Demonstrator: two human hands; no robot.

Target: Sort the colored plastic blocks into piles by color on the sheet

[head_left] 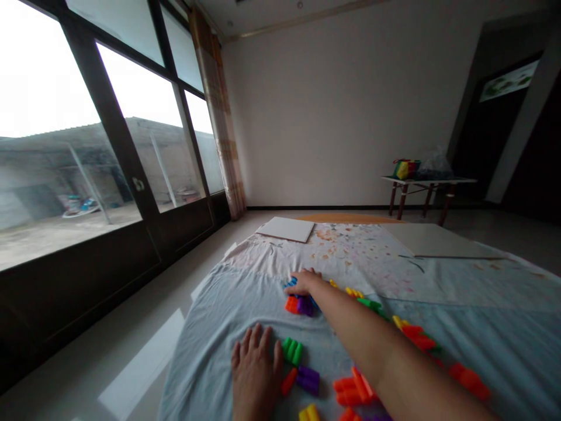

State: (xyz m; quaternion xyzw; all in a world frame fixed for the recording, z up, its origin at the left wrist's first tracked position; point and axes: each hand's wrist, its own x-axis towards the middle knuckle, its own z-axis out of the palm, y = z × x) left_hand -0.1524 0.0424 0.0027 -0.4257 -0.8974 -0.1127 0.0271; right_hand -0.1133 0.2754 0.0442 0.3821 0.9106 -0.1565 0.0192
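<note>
My left hand (255, 369) lies flat on the cloth with its fingers stretched out, holding nothing. Just right of it are a green plastic block (292, 351), an orange piece (288, 382) and a purple block (308, 380). Farther out, my right hand (305, 283) reaches across to the left, its thumb and fingers around a blue plastic block (291, 282). Part of that grip is hidden by the hand itself. Right below it, an orange block (291, 304) and a purple block (305, 306) sit side by side.
More blocks lie beneath and beyond my right forearm: orange (350, 390), yellow (354, 292), green (370, 304) and red-orange (418, 337). Two pale boards (287, 229) (438, 241) rest at the table's far side. A small side table (427, 180) stands by the wall.
</note>
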